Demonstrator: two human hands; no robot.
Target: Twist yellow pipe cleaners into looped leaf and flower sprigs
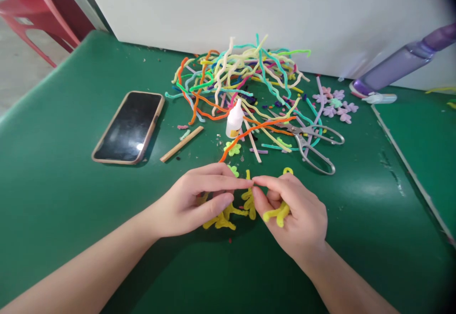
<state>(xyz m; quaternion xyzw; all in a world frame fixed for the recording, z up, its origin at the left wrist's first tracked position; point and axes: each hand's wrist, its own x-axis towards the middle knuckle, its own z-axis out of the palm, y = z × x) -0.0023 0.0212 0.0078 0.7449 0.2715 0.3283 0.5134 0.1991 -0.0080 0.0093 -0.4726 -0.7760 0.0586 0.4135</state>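
My right hand (297, 204) is curled around a bent yellow pipe cleaner piece (281, 213); a small loop of it shows above the knuckles. Its thumb and index fingertip come together at the tip of my left index finger. My left hand (203, 195) has its fingers stretched out and the thumb apart, over a branched yellow pipe cleaner shape (223, 219) on the table. Another yellow pipe cleaner piece (251, 202), with looped sides, lies between the hands. Just beyond the left fingers are green pipe cleaner flowers (232, 148), one partly hidden.
A tangled heap of coloured pipe cleaners (242, 71) lies at the back. In front of it stand a white glue bottle (235, 121) and open scissors (308, 138). A phone (130, 126) and wooden stick (181, 144) lie left; lilac flowers (335, 102) and a purple bottle (395, 64) are right.
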